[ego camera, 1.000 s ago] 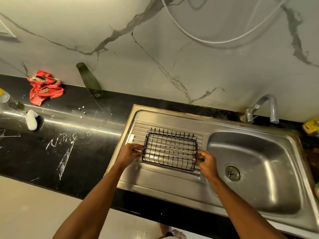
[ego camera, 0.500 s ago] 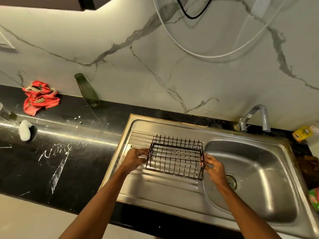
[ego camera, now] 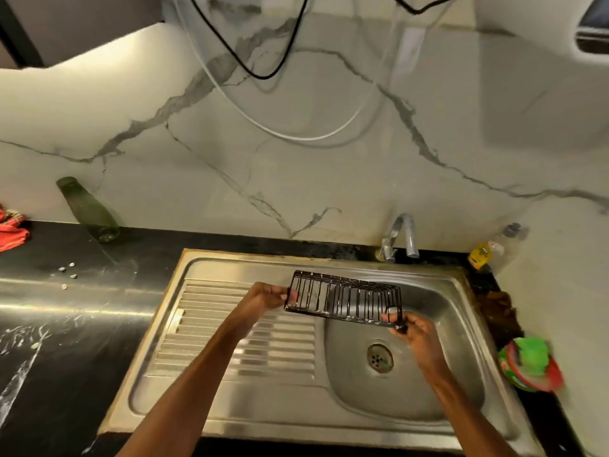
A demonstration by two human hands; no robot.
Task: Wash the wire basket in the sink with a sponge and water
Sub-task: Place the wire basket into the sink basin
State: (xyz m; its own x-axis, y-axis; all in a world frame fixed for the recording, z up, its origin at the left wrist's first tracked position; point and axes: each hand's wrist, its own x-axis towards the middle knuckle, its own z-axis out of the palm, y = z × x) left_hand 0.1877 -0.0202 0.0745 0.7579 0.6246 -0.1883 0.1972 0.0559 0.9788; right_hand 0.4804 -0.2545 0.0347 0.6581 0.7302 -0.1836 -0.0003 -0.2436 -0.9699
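You are holding the wire basket (ego camera: 342, 300) in the air with both hands, one at each short end. Your left hand (ego camera: 263, 300) grips the left end, fingers curled round the wires, above the ribbed draining board (ego camera: 211, 328) of the sink (ego camera: 296, 413). Your right hand (ego camera: 412, 328) pinches the lower right corner of the basket, thumb on the near side, above the bowl of the sink. The basket is tipped so you look at it nearly edge-on, and it slopes down a little toward your right hand. Most of it hangs over the left part of the bowl, with its left end over the inner edge of the draining board. It touches neither.

The drain (ego camera: 380, 357) lies in the bowl floor, below and just left of your right hand. The tap (ego camera: 400, 237) stands at the back rim of the sink, behind the basket, and no water shows under its spout.

On the dark desk (ego camera: 66, 324), a green bottle (ego camera: 89, 209) leans against the marble wall (ego camera: 296, 176), well left of the sink. A red cloth (ego camera: 11, 229) sits at the far left edge. To the right of the sink, a green and red scrubbing pad (ego camera: 527, 362) lies near the front, blurred, and a small yellow packet (ego camera: 481, 255) sits at the back by the wall.
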